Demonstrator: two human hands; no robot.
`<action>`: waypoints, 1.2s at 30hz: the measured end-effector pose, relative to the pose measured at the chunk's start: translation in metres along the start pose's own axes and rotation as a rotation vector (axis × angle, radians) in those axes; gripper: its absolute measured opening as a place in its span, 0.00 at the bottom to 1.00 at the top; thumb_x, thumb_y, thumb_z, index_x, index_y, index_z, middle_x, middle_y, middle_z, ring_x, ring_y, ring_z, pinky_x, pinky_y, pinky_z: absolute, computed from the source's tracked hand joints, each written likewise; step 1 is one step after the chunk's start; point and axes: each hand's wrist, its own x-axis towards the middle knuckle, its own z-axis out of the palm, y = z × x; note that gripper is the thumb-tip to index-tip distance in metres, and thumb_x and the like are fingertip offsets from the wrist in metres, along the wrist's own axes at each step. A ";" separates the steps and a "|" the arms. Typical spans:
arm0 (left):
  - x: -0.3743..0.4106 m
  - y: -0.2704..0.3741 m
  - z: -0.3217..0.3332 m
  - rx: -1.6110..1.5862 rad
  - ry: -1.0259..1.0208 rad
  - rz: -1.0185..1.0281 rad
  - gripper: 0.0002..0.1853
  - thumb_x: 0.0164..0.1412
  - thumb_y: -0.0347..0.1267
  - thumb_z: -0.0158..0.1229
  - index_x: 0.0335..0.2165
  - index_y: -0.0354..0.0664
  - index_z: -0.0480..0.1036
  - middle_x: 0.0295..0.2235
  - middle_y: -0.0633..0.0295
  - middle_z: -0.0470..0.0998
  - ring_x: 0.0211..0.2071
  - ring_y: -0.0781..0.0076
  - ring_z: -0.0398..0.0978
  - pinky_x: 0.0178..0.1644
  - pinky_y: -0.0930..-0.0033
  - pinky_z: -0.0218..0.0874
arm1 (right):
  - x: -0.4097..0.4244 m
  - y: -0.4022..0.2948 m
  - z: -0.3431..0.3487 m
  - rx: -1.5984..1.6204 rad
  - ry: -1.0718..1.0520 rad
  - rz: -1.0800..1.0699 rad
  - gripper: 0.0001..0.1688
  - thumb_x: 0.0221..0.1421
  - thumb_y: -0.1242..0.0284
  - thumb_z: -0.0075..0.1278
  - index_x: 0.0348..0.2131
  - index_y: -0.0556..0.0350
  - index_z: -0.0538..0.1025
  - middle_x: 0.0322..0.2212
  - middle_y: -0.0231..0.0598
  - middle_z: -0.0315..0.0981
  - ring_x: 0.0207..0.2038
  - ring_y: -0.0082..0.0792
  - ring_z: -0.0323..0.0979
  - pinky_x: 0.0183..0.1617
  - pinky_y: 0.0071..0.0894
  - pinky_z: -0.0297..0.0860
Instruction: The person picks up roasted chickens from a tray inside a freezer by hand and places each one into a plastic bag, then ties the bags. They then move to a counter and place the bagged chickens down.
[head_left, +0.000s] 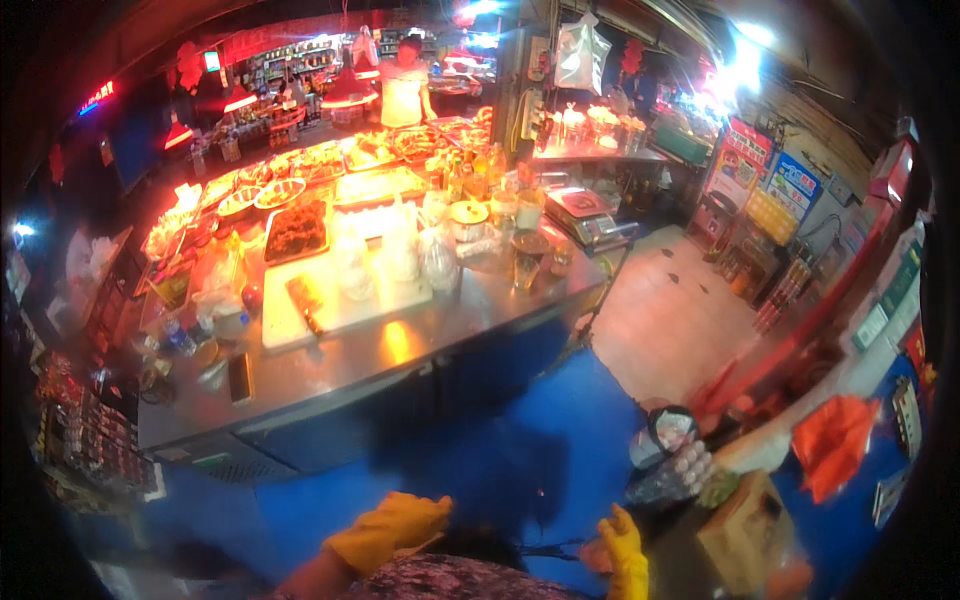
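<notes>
My left hand (394, 529), in a yellow rubber glove, is low in the picture in front of my body; its fingers look bent, and no object shows in it. My right hand (624, 544), gloved the same way, hangs at lower right with its fingers partly spread and nothing seen in them. Both are well short of the steel counter (480, 319). On the counter lie a white cutting board (360, 315) with a cleaver (304, 300), a metal tray of dark food (298, 231), a phone (241, 377) and a digital scale (589, 217).
A person (403, 82) stands beyond the food trays under red heat lamps (349, 90). At right are egg trays (679, 472), a cardboard box (750, 532) and a red plastic bag (834, 446). A blue floor (585, 405) lies between counter and box.
</notes>
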 end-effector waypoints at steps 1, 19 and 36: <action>0.020 -0.002 -0.013 -0.034 0.000 0.021 0.17 0.71 0.37 0.44 0.52 0.40 0.69 0.39 0.47 0.84 0.40 0.43 0.83 0.43 0.47 0.74 | 0.036 -0.017 -0.006 -0.146 0.020 -0.094 0.39 0.61 0.70 0.65 0.66 0.56 0.67 0.50 0.42 0.77 0.51 0.34 0.76 0.56 0.36 0.73; 0.369 -0.136 -0.199 -0.065 0.373 0.033 0.17 0.68 0.39 0.50 0.48 0.40 0.73 0.33 0.49 0.84 0.32 0.47 0.83 0.32 0.48 0.73 | 0.430 -0.408 0.118 -0.197 -0.258 -0.596 0.33 0.69 0.69 0.55 0.68 0.55 0.65 0.53 0.41 0.76 0.53 0.31 0.74 0.59 0.29 0.70; 0.486 -0.108 -0.306 -0.344 0.258 -0.772 0.29 0.70 0.40 0.55 0.66 0.49 0.65 0.51 0.39 0.79 0.48 0.39 0.79 0.53 0.43 0.70 | 0.727 -0.874 0.220 -0.022 0.114 -1.563 0.56 0.57 0.71 0.67 0.74 0.50 0.53 0.65 0.50 0.62 0.63 0.40 0.66 0.65 0.37 0.65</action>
